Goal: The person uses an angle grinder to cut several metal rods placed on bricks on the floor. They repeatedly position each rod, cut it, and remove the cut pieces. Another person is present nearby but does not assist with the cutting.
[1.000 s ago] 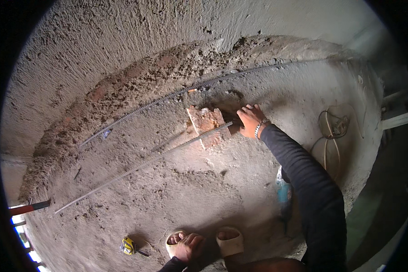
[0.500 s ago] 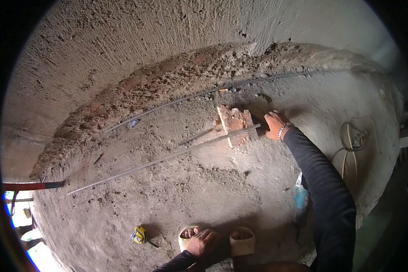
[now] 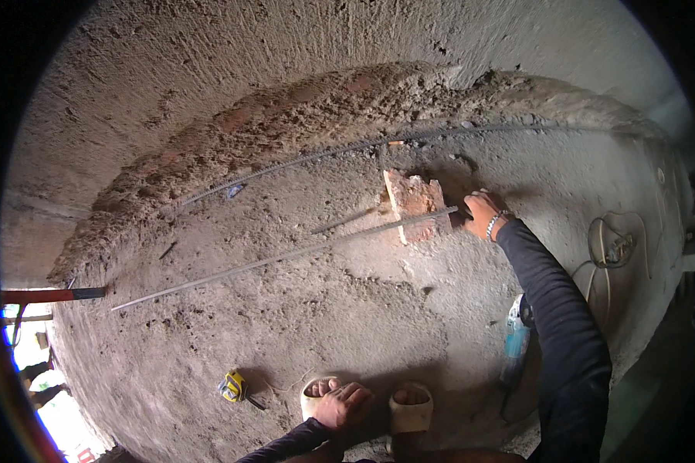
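Note:
My right hand (image 3: 484, 213) is beside the right end of a broken reddish brick (image 3: 417, 202), its fingers curled and partly in shadow. Whatever those fingers close on is hidden. A long thin steel rod (image 3: 286, 261) lies across the brick, its right tip just short of that hand, its other end far to the left on the floor. Low in the middle, my left hand (image 3: 344, 406) hangs above my left sandal (image 3: 310, 399) with the fingers folded in; nothing shows in it.
A second rod (image 3: 316, 157) runs along the rough, chipped wall base. An angle grinder (image 3: 517, 336) lies beside my right forearm, a coiled cable (image 3: 611, 245) farther right. A yellow tape measure (image 3: 232, 386) sits lower left; a red bar (image 3: 50, 295) juts in at the left edge.
The whole view has shifted slightly, and more of the grinder shows beside my right arm. Both hands, the brick and the rod keep nearly the same places relative to one another.

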A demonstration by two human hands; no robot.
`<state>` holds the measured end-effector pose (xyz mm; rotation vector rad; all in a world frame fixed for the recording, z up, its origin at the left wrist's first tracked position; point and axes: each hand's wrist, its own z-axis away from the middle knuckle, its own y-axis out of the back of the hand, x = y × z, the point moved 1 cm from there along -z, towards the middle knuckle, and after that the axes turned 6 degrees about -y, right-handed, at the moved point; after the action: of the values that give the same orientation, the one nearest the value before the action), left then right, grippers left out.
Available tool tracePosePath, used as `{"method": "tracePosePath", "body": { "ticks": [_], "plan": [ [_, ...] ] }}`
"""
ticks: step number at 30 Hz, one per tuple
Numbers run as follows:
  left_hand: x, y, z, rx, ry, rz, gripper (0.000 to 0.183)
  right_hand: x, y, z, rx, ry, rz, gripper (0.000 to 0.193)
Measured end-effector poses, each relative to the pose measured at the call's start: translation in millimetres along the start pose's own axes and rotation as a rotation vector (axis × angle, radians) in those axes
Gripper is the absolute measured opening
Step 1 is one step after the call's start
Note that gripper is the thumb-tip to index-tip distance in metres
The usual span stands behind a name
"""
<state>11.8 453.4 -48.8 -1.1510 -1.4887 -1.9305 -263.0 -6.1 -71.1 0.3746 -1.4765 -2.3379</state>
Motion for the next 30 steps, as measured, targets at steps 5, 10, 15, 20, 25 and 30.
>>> {"method": "tracePosePath", "body": {
  "ticks": [5, 10, 15, 20, 25, 30],
  "plan": [
    [-1, -1, 0, 0.02, -0.013, 0.006, 0.022, -6, 14, 12, 0.103, 0.042, 0.044, 0.033],
    [-3, -1, 0, 0.042, -0.039, 0.009, 0.022, -1, 28, 19, 0.066, -0.005, 0.16, 0.032],
    [-6, -4, 3, 0.026, -0.005, 0.005, 0.022, 22, 53, 30, 0.111, -0.096, 0.164, 0.027],
    [-2, -1, 9, -0.004, 0.02, -0.011, 0.026, 11, 105, 43, 0.151, -0.118, 0.159, 0.029],
    [4, 17, 18, 0.022, -0.027, -0.062, 0.04, -95, 154, 65, 0.303, 0.169, 0.412, 0.026],
    [1, 34, 52, 0.155, -0.06, 0.069, 0.065, -287, 152, 74, 0.226, 0.796, 0.504, 0.019]
  ]
}}
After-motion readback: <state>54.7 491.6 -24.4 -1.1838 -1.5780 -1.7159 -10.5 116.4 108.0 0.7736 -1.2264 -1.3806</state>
